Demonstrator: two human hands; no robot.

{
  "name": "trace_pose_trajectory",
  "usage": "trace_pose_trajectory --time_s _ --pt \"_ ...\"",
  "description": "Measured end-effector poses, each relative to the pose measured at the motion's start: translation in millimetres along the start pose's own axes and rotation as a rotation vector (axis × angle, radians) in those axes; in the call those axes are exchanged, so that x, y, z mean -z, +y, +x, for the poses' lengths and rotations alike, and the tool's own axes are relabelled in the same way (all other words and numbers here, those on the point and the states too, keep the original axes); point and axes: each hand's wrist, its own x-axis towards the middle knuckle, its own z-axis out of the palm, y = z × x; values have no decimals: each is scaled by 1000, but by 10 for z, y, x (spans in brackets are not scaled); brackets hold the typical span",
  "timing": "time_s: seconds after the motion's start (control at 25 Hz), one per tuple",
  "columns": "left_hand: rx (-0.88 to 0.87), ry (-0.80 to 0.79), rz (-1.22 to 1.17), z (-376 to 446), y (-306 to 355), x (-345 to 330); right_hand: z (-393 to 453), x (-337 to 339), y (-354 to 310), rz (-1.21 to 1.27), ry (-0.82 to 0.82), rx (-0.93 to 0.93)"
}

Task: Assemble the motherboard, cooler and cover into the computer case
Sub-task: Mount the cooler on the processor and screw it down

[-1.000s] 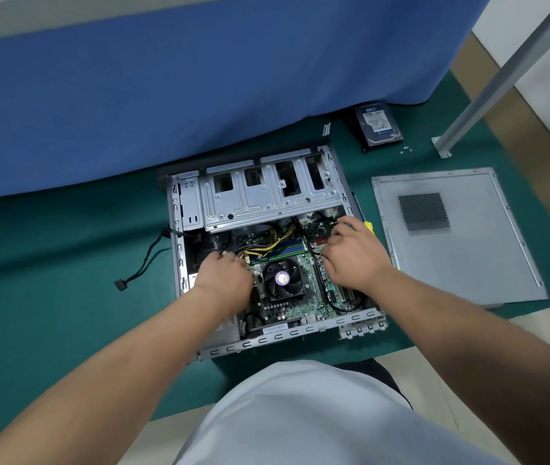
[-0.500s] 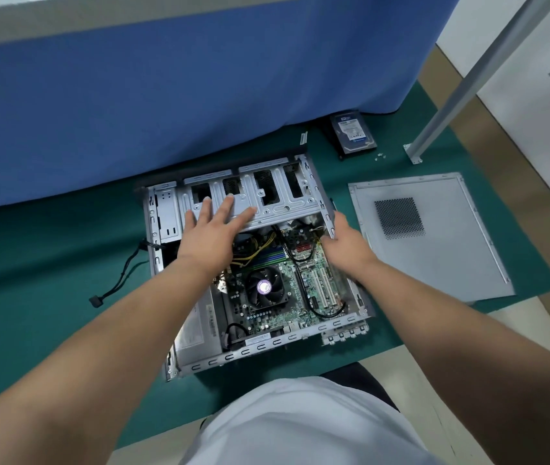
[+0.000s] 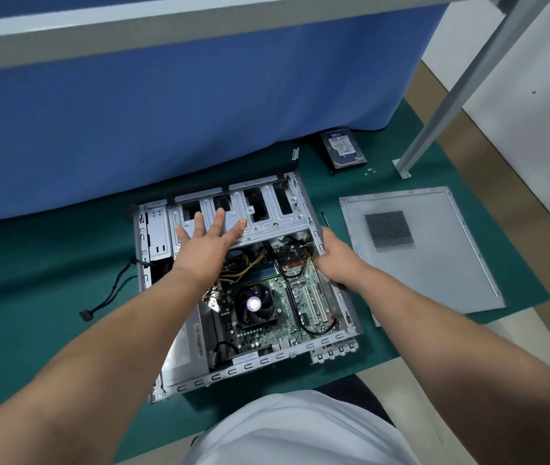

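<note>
— Where did everything sit?

— The green surface (image 3: 48, 297) carried it all. The computer case (image 3: 344, 307) lay open on its side in front of me, and the cover (image 3: 434, 280) lay flat on the mat just to its right, apart from it.

— And inside the case?

— The motherboard (image 3: 287, 293) was seated on the floor of the case, with the cooler (image 3: 255, 305) on top of it, fan facing up. The drive cage (image 3: 266, 219) spanned the far end.

— What about your grip?

— My left hand (image 3: 208, 243) lay flat on the drive cage, released, fingers straight and spread. My right hand (image 3: 337, 260) was grasping the right wall of the case, fingers curled over its edge.

— Anything smaller about?

— A hard drive (image 3: 344, 147) lay at the back near the blue curtain (image 3: 199, 112), and a black cable (image 3: 112, 290) trailed out of the left of the case.
</note>
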Motion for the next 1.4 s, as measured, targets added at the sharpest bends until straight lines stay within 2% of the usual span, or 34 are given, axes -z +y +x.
trace_pose_trajectory --time_s 0.32,0.44,0.56,0.6,0.68,0.76,0.8,0.88,1.0,1.16,1.4 --pt "12 -57 -42 -151 2 28 -55 -97 107 -36 0 -29" --pt "40 -128 -108 -150 -30 141 -61 -128 149 -14 16 -24" --pt "43 -206 -116 -54 -9 264 -69 -67 183 -37 -77 -15" --pt "34 -170 -90 5 9 333 -46 7 176 -62 -155 -10" --pt "53 62 -87 213 62 486 68 272 133 -134 -277 11" --pt "87 303 -187 469 161 611 235 610 44 -149 -229 30" --pt "97 353 -252 616 224 639 330 781 2 -130 -165 36" --pt "131 317 -373 964 324 671 601 1106 -37 -114 -43 23" --pt "255 226 -459 1362 398 615 1069 1475 -1 -161 28 -21" --pt "340 332 -127 1525 494 436 1753 1746 30 -299 24 -53" --pt "361 404 -12 1613 465 286 2882 1772 -103 -373 151 -143"
